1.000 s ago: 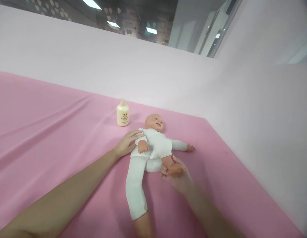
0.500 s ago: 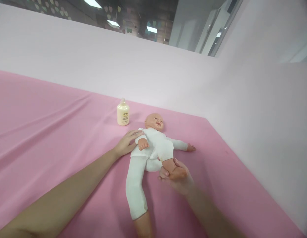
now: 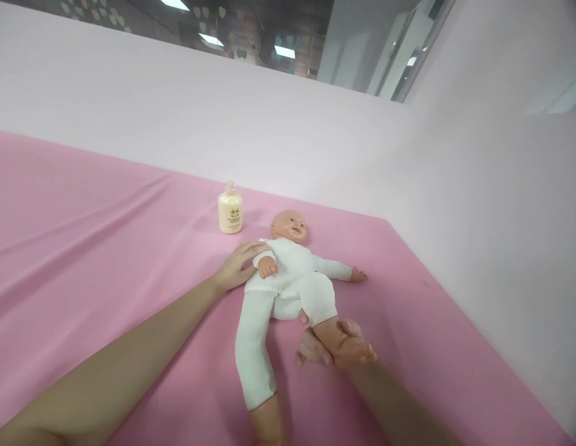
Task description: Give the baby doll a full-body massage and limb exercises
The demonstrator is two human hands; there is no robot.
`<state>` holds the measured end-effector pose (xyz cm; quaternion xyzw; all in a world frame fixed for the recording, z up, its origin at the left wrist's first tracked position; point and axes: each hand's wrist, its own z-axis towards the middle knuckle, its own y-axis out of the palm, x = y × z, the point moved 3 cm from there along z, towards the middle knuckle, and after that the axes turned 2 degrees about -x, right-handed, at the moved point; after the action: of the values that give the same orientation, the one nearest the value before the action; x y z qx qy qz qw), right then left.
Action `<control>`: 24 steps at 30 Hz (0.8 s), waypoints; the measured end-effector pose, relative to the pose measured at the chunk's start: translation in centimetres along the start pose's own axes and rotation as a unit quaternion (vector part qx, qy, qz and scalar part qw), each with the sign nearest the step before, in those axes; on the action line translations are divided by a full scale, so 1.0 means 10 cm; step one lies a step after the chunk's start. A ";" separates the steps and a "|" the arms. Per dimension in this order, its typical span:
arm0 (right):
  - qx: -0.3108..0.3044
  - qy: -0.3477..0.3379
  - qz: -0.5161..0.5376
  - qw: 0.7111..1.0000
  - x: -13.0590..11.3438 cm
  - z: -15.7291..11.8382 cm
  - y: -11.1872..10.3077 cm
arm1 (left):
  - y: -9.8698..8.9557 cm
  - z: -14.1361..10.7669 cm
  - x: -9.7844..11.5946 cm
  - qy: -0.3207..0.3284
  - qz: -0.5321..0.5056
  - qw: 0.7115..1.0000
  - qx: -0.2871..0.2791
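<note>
A baby doll (image 3: pixel 290 257) in a white cloth suit lies on its back, head away from me. My left hand (image 3: pixel 236 265) lies along its shoulder and upper arm at the left, fingers stretched out and thumb apart. Below and behind the doll's bent leg (image 3: pixel 332 334), my right hand (image 3: pixel 311 347) is wrapped round the bare lower part; the leg hides much of the palm. The doll's other leg (image 3: pixel 256 347) stretches toward me, its foot cut off by the frame's bottom edge.
A pale yellow pump bottle (image 3: pixel 230 212) stands upright left of the doll's head. Under everything spreads a pink sheet (image 3: pixel 106 248), creased at the left. White walls (image 3: pixel 269 136) rise behind and at the right, with a window (image 3: pixel 269 37) above.
My right hand has moved down and to the right with the doll's leg, so its knee is less folded over the belly. My left hand stays on the shoulder.
</note>
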<state>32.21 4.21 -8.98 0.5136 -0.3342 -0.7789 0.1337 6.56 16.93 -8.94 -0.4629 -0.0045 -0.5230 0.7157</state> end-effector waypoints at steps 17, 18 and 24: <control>-0.037 -0.006 0.008 0.999 0.04 0.00 -0.03 | 0.01 -0.01 -0.03 -0.003 0.007 1.000 -0.001; -0.039 -0.003 0.005 0.999 0.04 0.00 -0.03 | 0.01 -0.01 -0.03 -0.004 0.007 1.000 -0.002; -0.032 -0.014 -0.001 0.999 0.04 -0.01 -0.02 | 0.01 0.00 -0.03 -0.008 0.002 1.000 0.000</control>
<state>32.16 4.09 -9.43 0.4981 -0.3103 -0.7967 0.1442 6.49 17.15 -9.22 -0.4674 -0.0090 -0.5178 0.7165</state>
